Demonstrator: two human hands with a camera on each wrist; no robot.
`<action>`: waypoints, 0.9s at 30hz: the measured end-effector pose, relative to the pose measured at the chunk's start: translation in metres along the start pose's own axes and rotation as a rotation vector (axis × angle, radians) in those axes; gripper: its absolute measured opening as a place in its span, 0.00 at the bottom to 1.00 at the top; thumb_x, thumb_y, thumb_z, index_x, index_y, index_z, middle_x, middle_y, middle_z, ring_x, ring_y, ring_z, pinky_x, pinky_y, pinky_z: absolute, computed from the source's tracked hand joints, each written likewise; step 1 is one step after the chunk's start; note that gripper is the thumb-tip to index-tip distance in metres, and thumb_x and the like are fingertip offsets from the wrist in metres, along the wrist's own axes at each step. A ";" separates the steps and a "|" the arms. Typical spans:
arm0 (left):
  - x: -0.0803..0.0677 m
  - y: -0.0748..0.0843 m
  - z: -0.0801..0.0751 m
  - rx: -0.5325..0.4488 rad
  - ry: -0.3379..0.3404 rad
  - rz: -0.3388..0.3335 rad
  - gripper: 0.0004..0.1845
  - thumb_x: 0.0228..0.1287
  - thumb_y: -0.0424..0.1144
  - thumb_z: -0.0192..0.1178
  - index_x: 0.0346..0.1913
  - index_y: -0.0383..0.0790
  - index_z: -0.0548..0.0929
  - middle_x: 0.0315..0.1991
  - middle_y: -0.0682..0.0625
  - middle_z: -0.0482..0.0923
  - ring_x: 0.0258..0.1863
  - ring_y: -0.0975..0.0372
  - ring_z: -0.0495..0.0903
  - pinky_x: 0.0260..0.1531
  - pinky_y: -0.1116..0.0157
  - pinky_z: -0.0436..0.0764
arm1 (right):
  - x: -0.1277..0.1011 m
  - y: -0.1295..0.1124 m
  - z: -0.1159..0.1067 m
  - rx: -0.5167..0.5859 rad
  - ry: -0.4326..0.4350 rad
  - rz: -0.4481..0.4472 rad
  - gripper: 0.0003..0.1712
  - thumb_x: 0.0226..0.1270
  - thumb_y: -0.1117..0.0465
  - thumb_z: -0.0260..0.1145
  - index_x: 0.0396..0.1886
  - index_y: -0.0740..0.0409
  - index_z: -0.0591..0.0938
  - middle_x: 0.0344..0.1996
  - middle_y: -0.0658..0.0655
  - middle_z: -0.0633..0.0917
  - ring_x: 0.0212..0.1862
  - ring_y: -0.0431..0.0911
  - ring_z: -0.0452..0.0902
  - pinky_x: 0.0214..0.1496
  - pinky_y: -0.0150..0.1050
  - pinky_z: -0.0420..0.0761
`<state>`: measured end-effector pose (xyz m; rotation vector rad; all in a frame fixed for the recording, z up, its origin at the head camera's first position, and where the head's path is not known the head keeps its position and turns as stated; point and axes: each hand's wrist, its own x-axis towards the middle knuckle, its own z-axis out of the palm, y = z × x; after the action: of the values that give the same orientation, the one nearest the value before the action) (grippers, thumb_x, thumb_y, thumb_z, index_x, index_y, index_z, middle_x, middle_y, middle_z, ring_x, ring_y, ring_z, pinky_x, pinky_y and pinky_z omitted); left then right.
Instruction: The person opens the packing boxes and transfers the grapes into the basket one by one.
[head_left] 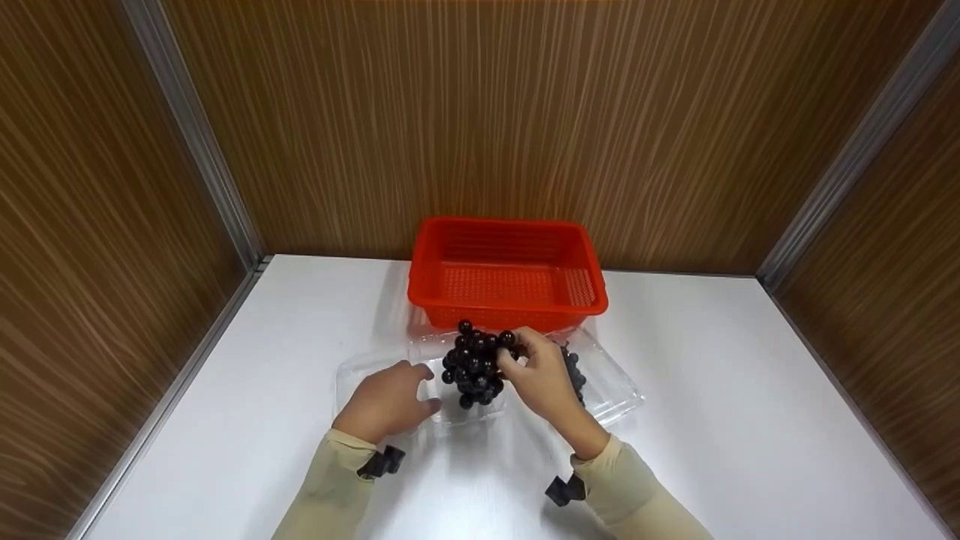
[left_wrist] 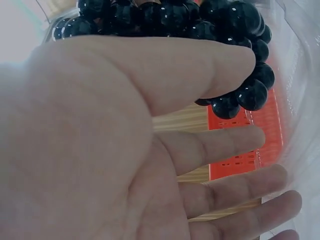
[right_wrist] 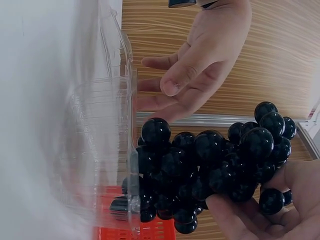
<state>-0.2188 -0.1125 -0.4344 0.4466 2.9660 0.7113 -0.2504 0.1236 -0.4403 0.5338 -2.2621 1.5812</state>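
Note:
A bunch of dark grapes (head_left: 474, 367) hangs just above an open clear plastic clamshell box (head_left: 607, 386) on the white table. My right hand (head_left: 512, 361) pinches the bunch at its upper right side; in the right wrist view its fingers (right_wrist: 240, 212) curl under the grapes (right_wrist: 210, 170). My left hand (head_left: 429, 388) rests with straight fingers on the left half of the box, just left of the bunch. In the left wrist view its palm (left_wrist: 200, 150) is flat, with the grapes (left_wrist: 235, 30) right above the thumb. A few more grapes (head_left: 574, 373) lie in the right half.
An empty red mesh basket (head_left: 506, 262) stands directly behind the box, against the wooden back wall. Wood-panelled walls close the table (head_left: 750, 390) in on the left, back and right. The clamshell's clear wall (right_wrist: 105, 150) stands between the hands and the near table.

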 end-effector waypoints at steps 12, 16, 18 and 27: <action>0.009 0.004 -0.005 -0.059 0.175 0.080 0.30 0.64 0.41 0.70 0.70 0.46 0.77 0.66 0.42 0.78 0.62 0.46 0.79 0.59 0.45 0.79 | 0.004 -0.006 -0.008 0.102 -0.005 0.011 0.06 0.65 0.75 0.64 0.35 0.65 0.84 0.33 0.58 0.85 0.36 0.43 0.82 0.34 0.39 0.89; 0.012 0.004 -0.006 -0.097 0.262 0.151 0.32 0.64 0.40 0.70 0.71 0.49 0.75 0.69 0.47 0.76 0.62 0.48 0.79 0.58 0.46 0.81 | 0.006 -0.008 -0.009 0.104 0.008 0.000 0.06 0.64 0.76 0.64 0.35 0.65 0.84 0.33 0.59 0.84 0.35 0.43 0.81 0.34 0.37 0.88; 0.012 0.004 -0.006 -0.092 0.288 0.157 0.32 0.64 0.40 0.69 0.71 0.47 0.75 0.69 0.47 0.75 0.63 0.48 0.78 0.58 0.47 0.81 | 0.007 -0.008 -0.009 0.098 0.011 -0.008 0.06 0.64 0.75 0.64 0.35 0.65 0.84 0.33 0.59 0.84 0.35 0.43 0.81 0.33 0.34 0.87; 0.012 0.009 -0.011 -0.116 0.375 0.131 0.32 0.65 0.39 0.67 0.72 0.43 0.74 0.74 0.41 0.69 0.69 0.47 0.73 0.63 0.46 0.77 | 0.009 -0.010 -0.012 0.080 0.046 -0.047 0.05 0.64 0.76 0.64 0.33 0.66 0.84 0.31 0.58 0.84 0.32 0.40 0.79 0.31 0.29 0.83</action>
<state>-0.2292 -0.1062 -0.4207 0.5581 3.2343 1.0841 -0.2531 0.1305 -0.4237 0.5604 -2.1448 1.6494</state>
